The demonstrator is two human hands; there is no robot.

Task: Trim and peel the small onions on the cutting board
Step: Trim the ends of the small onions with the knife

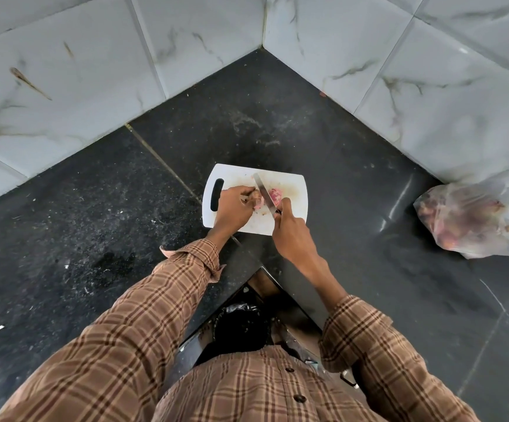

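Head view looked down on a black speckled stone countertop (110, 214) that filled a corner, backed by white marble-patterned wall tiles (64, 86). A person's arms in brown checked shirt sleeves (143, 315) reached forward over the counter's inner edge. At far right, against the wall, lay a clear crumpled plastic bag (472, 220) holding reddish-brown small bulbs. A white rectangular plastic cutting board (289, 184) with a slot handle at its left end sat on the counter near the corner, in front of the person. The left hand (231, 210) rested on the board, fingers curled around a small brown-skinned onion (256, 197) and pinning it near the board's middle. The right hand (292, 236) gripped the handle of a steel-bladed kitchen knife (263, 190); the handle itself was hidden in the fist. The blade angled up and left, passing just right of the held onion. A second small onion, pinkish-red (276, 196), lay on the board just right of the blade, touching or nearly touching it; could not tell which.
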